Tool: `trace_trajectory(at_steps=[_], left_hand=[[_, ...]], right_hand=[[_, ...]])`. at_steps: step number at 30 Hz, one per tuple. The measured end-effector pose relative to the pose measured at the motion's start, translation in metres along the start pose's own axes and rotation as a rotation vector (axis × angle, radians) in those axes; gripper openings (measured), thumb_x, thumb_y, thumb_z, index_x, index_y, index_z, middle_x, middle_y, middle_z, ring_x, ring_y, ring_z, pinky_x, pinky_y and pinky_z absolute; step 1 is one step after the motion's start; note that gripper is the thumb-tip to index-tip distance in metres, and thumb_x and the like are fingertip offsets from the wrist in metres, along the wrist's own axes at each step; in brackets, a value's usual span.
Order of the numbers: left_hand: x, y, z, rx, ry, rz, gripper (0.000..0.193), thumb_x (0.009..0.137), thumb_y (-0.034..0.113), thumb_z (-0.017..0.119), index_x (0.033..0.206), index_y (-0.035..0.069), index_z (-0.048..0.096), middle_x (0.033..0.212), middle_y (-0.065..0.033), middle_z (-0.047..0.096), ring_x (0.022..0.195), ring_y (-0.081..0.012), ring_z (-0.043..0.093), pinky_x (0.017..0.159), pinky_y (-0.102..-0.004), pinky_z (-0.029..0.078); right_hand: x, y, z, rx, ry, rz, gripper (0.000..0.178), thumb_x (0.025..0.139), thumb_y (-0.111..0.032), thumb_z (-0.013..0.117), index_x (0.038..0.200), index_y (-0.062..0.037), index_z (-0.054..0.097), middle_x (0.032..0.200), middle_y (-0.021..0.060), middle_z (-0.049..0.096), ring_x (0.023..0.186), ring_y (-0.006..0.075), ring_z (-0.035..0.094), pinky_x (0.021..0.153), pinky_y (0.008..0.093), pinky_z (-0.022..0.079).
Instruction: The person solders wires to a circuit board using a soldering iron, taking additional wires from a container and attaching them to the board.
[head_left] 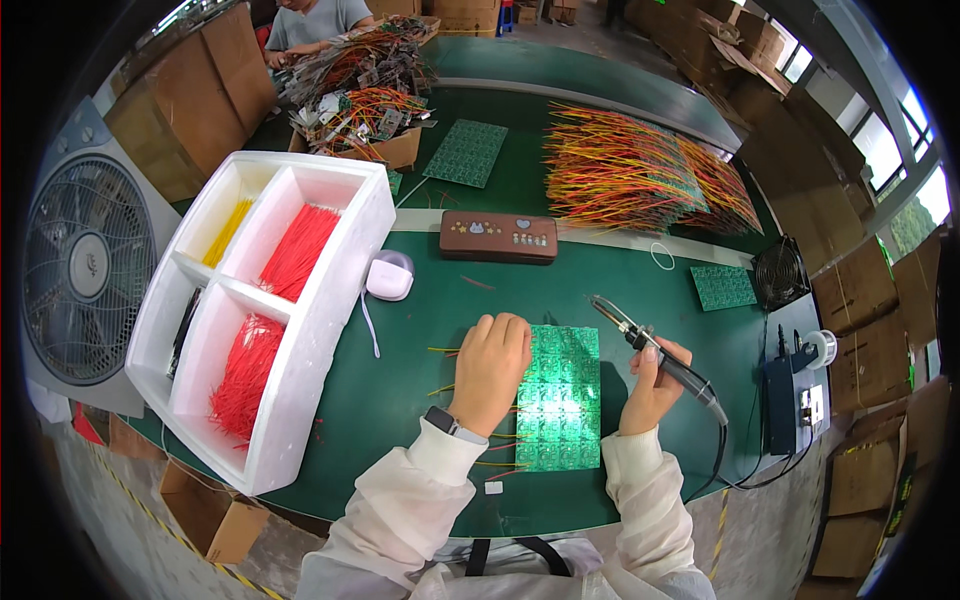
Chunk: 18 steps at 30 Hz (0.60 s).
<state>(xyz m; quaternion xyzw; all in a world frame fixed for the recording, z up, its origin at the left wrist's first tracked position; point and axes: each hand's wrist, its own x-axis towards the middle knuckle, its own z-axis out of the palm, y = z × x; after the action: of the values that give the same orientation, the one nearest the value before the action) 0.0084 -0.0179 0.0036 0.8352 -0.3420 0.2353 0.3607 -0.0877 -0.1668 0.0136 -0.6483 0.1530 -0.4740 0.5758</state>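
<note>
A green panel of small circuit boards lies on the bench in front of me, with thin red and yellow wires sticking out from its left edge. My left hand rests over the panel's upper left edge, its fingers curled together; whatever is between the fingertips is hidden. To the right of the panel, my right hand grips a black soldering iron. The iron's metal tip points up and left, above the panel's upper right corner and apart from it.
A white foam box holds red and yellow wires at left, near a fan. A brown pencil case, a lilac case and wired boards lie beyond. The soldering station stands right. Someone sits far left.
</note>
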Motion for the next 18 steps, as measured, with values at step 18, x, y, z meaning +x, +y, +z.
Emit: trace_trajectory(at_steps=[18], left_hand=[[-0.006, 0.006, -0.018, -0.294, -0.030, -0.113, 0.011, 0.070, 0.003, 0.059, 0.079, 0.004, 0.052, 0.081, -0.0068, 0.052, 0.074, -0.0252, 0.051, 0.064, -0.0340, 0.042]], right_hand=[[-0.015, 0.000, -0.015, -0.043, -0.085, 0.041, 0.022, 0.077, -0.008, 0.058, 0.093, -0.0011, 0.045, 0.081, 0.0057, 0.046, 0.066, 0.0104, 0.046, 0.062, 0.0217, 0.040]])
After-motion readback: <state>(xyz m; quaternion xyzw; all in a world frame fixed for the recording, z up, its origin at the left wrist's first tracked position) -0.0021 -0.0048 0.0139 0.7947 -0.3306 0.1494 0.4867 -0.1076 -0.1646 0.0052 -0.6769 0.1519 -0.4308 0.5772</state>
